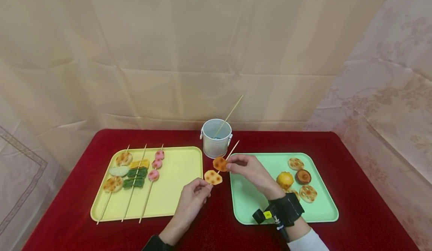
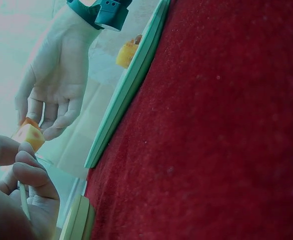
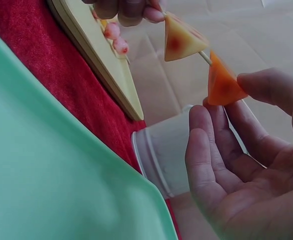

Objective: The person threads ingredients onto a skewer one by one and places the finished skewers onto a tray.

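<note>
Above the gap between two trays, my left hand (image 1: 191, 201) pinches a wooden skewer (image 1: 233, 149) near its lower end; the stick (image 2: 24, 202) also shows between its fingers in the left wrist view. A pale yellow, brown-spotted wedge-shaped food piece (image 1: 213, 177) is on the skewer just above those fingers. Farther up sits a similar orange piece (image 3: 224, 85), which my right hand (image 1: 251, 171) pinches between thumb and fingers. In the right wrist view a short length of stick separates the two pieces. The skewer's tip sticks out past the orange piece.
On the left, a yellow tray (image 1: 182, 183) holds three loaded skewers. The green tray (image 1: 249, 209) on the right bears several loose food pieces, including a yellow ball (image 1: 285, 180) and a mushroom (image 1: 303, 176). Behind the hands stands a white bucket (image 1: 215, 148) with a skewer leaning in it.
</note>
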The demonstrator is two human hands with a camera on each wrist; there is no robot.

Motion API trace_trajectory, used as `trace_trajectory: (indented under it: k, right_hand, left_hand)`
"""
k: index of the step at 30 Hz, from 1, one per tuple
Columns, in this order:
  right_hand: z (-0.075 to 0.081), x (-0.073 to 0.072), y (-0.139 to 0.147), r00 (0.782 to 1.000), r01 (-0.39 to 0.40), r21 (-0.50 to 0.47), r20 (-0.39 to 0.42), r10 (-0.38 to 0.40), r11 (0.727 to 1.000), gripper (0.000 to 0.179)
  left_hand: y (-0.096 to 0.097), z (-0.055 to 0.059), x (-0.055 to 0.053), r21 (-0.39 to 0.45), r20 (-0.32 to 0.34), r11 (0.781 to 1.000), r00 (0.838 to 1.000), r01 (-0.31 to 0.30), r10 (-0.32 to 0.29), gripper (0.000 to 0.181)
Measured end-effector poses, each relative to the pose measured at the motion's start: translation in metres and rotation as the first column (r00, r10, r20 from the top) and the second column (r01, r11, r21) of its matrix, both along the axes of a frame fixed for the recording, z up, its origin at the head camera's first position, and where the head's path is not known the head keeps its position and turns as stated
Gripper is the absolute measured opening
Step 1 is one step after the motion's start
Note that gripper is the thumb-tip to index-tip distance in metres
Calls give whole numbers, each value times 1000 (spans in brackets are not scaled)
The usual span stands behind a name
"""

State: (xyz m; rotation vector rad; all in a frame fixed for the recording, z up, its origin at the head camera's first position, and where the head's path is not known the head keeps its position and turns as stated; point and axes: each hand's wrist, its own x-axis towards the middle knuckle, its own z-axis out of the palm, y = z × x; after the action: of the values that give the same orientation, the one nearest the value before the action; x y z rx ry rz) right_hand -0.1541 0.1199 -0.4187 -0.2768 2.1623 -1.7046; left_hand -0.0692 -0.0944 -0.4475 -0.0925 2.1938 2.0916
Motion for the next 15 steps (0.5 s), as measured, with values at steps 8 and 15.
trace_trajectory:
  k: [8,15]
  right_hand:
    - [-1,1,-1,999,-50,2,-21,50,999,30]
    - [-2,1,-1,998,-59,11,-29,60,998,31]
  left_hand:
    - [0,0,0,10,0,1000,1000,-8,8,18]
    - [0,1,1,0,-13,1000,1000,-11,11,16]
